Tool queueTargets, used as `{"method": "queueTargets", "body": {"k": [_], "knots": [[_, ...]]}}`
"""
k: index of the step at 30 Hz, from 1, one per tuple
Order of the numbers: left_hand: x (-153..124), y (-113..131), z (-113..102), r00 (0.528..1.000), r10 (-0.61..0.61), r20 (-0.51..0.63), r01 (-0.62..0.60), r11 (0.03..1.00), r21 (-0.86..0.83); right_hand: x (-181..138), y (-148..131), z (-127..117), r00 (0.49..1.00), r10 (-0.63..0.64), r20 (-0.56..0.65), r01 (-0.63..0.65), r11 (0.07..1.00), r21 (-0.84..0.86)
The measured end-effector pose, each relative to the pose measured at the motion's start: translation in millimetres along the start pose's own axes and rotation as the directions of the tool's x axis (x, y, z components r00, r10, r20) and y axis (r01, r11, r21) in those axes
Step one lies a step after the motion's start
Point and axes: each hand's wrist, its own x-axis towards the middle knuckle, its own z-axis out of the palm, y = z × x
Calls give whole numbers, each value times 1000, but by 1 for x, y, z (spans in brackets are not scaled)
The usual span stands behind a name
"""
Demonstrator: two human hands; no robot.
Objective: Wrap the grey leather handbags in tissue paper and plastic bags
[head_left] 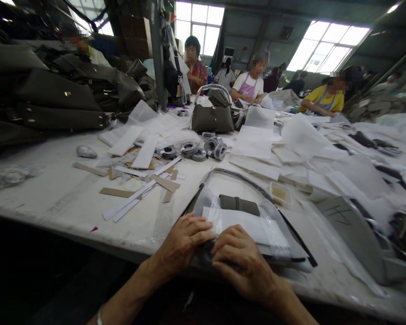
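A handbag lies on its side at the table's near edge, its film-wrapped handle (238, 175) arching away from me. A white sheet (245, 225) covers part of the bag, and a dark olive flap (239, 204) shows above it. Clear plastic wrap (276, 234) crosses the sheet. My left hand (188, 237) presses on the bag's near left side, its fingers curled at the plastic. Close beside it, my right hand (240, 259) has bent fingers gripping at the near edge. What lies under both sets of fingertips is partly hidden.
Card strips (122, 192) are scattered to the left. Behind lie rolled straps (189, 149) and a finished olive handbag (213, 118). A small plastic box (280, 193), white sheets (252, 141) and a grey marked panel (352, 230) lie rightward. Bags (54, 95) are piled far left; several co-workers sit beyond.
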Motion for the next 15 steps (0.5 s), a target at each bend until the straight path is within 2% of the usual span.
{"method": "queueTargets", "body": {"k": [5, 10, 15], "knots": [[1, 5, 9, 995, -10, -95, 18, 997, 76, -23, -13, 29, 988, -145, 43, 148, 986, -76], [0, 5, 13, 993, -13, -120, 23, 996, 83, -45, -10, 49, 994, -100, 35, 100, 995, -25], [0, 4, 14, 989, -18, -144, 33, 994, 101, -52, -7, 66, 983, -186, 9, 186, 981, -59]]}}
